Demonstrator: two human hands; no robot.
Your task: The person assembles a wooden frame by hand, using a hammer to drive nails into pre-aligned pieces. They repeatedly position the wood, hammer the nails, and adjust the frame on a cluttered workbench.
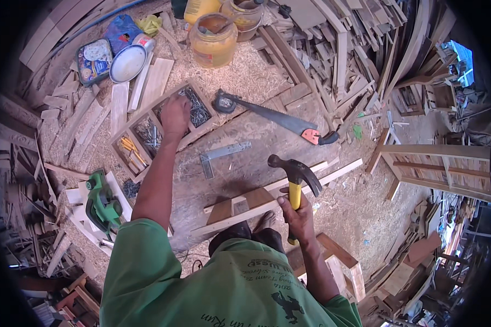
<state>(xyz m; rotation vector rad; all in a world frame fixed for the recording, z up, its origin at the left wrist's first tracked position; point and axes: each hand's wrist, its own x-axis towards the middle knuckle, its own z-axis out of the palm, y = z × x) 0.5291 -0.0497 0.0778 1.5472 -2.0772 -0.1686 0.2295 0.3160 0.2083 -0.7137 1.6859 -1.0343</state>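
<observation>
My left hand (175,113) reaches into a wooden compartment box (206,126), its fingers curled down among loose nails (198,107); whatever they pinch is hidden. Another section beside my wrist holds more nails (147,134), and the nearest one holds yellow sticks that look like pencils (130,146). In my right hand (300,218) is a claw hammer (295,192), gripped by its yellow and black handle with the head up. Below it, a frame of pale wooden strips (240,215) with darker pieces between them lies at the near edge of the workbench (229,182).
A metal try square (223,155), a handsaw (273,118) and a black tape measure (224,102) lie on the bench. A green electric planer (100,201) rests at the left. Glue-stained jars (213,46) stand behind. Wood offcuts (343,60) pile up around; a wooden frame (436,166) stands right.
</observation>
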